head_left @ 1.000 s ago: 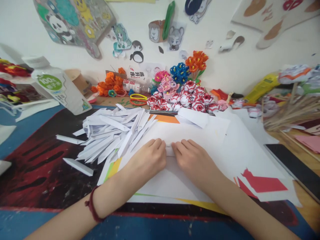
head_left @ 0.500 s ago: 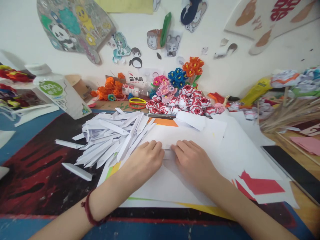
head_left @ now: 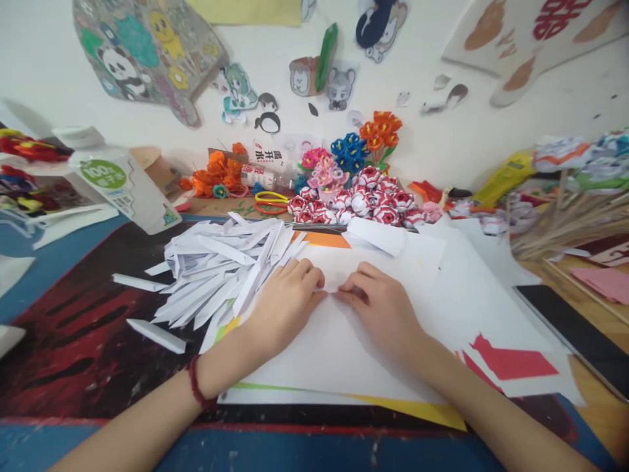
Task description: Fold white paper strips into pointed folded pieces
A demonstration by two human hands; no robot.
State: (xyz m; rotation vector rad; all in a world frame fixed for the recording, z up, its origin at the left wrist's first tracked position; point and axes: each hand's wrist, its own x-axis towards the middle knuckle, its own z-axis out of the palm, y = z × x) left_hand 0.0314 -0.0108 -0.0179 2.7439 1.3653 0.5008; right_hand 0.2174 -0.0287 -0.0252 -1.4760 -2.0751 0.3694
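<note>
My left hand [head_left: 292, 295] and my right hand [head_left: 381, 301] face each other over a stack of white paper sheets [head_left: 319, 364]. Their thumbs and forefingers pinch the two ends of a small white paper strip [head_left: 332, 283], which is hard to tell from the sheets behind it. The fingers cover most of the strip. Left of my left hand lies a pile of folded white paper strips [head_left: 211, 269]. Two single folded strips rest on the dark mat, one of them nearer to me [head_left: 156, 335].
Red-and-white paper flowers [head_left: 373, 200] line the back by the wall. A white bottle [head_left: 125, 180] leans at the back left. On the right are a black phone [head_left: 572, 331], red paper scraps [head_left: 515, 360] and a bundle of thin sticks [head_left: 555, 226]. Coloured sheets [head_left: 417, 413] stick out under the white ones.
My fingers have shifted from knuckles-up pressing on the strip to a fingertip pinch, with the thumbs showing below. Both hands stay in nearly the same place.
</note>
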